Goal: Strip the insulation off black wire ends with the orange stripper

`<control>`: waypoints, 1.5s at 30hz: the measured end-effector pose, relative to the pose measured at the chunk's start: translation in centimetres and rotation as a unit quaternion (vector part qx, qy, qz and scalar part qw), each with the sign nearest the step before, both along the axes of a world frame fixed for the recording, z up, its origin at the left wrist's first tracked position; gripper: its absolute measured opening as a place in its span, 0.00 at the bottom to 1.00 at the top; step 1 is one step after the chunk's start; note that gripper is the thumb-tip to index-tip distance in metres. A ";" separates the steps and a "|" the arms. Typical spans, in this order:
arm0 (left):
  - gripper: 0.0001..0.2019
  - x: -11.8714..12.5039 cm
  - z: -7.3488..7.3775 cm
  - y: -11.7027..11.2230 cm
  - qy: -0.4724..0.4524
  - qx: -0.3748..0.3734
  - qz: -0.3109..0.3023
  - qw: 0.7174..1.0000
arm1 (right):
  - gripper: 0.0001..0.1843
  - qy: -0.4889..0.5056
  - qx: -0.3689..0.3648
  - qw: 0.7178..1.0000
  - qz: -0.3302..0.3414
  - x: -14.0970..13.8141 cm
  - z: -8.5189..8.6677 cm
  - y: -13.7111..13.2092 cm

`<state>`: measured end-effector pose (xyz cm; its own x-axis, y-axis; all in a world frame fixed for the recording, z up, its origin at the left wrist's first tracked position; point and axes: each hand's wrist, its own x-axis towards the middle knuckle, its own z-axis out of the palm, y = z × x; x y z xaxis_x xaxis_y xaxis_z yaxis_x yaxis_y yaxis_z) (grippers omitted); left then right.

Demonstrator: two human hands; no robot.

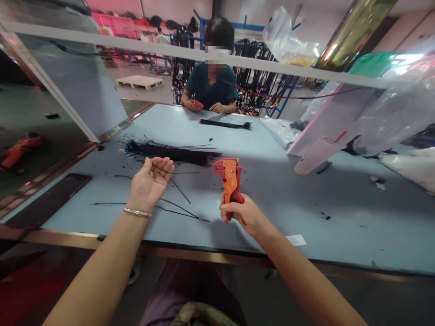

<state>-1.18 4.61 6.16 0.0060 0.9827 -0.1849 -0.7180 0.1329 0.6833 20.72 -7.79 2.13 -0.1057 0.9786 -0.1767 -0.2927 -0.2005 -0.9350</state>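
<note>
My right hand (244, 213) is closed round the handles of an orange wire stripper (230, 178), held upright above the blue table (306, 199). My left hand (151, 180), palm up with fingers loosely curled and apart, pinches a thin black wire (176, 186) that trails down to the right. Just beyond both hands lies a bundle of black wires (170, 151). Two or three single wires (180, 209) lie on the table below my left hand.
A person sits across the table with a red object in hand (195, 104), a second wire bundle (226, 123) before them. A dark flat strip (47, 201) lies at left. Plastic bags (401, 113) and a slanted board crowd the right. A white slip (295, 240) lies near the front edge.
</note>
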 end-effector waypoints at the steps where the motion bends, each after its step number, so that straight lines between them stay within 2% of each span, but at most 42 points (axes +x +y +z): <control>1: 0.23 0.2 0.0 0.1 -0.010 -0.004 0.004 1.000 | 0.07 -0.006 0.004 1.000 0.006 0.0 0.1 0.2; 5: 0.23 1.2 0.0 0.4 -0.042 -0.018 0.016 0.999 | 0.07 -0.055 0.034 0.998 0.008 -0.4 0.6 1.0; 10: 0.23 2.7 -0.5 1.0 -0.069 -0.017 0.043 0.997 | 0.11 -0.118 0.032 0.992 -0.023 -0.8 0.2 1.9; 19: 0.17 5.5 -2.3 2.2 -0.071 0.032 0.045 0.996 | 0.14 -0.003 -0.042 0.998 -0.052 -1.4 -0.3 2.7; 25: 0.17 5.7 -3.5 1.8 -0.074 0.013 0.028 0.997 | 0.15 0.056 -0.074 0.996 -0.022 -1.5 -1.0 2.3; 33: 0.22 5.4 -2.5 1.2 -0.059 0.023 0.055 0.996 | 0.16 0.062 -0.074 0.995 -0.016 -1.2 -1.6 1.6; 37: 0.22 5.3 -2.3 0.7 -0.023 0.067 0.065 0.995 | 0.16 0.046 -0.054 0.997 -0.010 -1.2 -1.6 1.4; 41: 0.19 5.0 -2.2 0.2 0.039 0.120 0.045 0.991 | 0.16 0.032 -0.044 0.998 -0.021 -1.1 -1.4 1.3; 45: 0.18 5.0 -1.8 -0.5 0.062 0.128 0.013 0.990 | 0.16 0.029 -0.040 0.998 -0.034 -0.9 -1.6 1.3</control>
<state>3.83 4.16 4.37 -0.0267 0.9970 0.0732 -0.6273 -0.0737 0.7753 19.87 -6.46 0.56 -0.0519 0.9669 -0.2496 -0.3607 -0.2512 -0.8982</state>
